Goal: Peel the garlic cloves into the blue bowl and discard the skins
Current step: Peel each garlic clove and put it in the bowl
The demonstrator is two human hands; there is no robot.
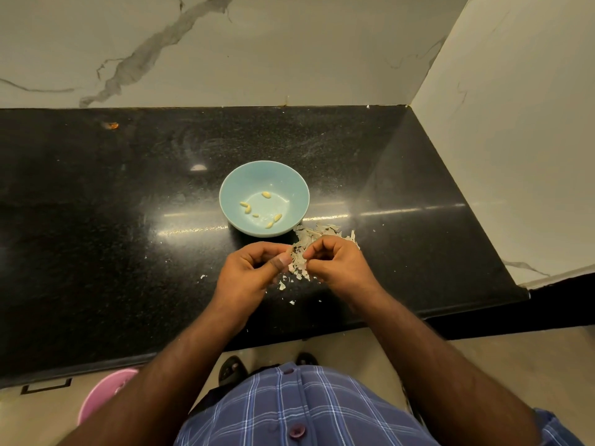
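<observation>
A pale blue bowl (231, 191) stands on the black counter with several peeled garlic cloves (246, 207) in its bottom. Just in front of it, my left hand (254, 268) and my right hand (335, 262) meet, fingers curled, both pinching a garlic piece with papery skin (297, 257) between them. A heap of dry garlic skins (314, 235) lies on the counter beside the bowl, right behind my right hand. Smaller skin flakes (283, 284) are scattered under and in front of my hands.
The black granite counter (128, 220) ends at a marble wall behind and a white wall on the right. A pink bin (103, 394) stands on the floor below the counter's front edge, to my left. My sandalled feet show beneath.
</observation>
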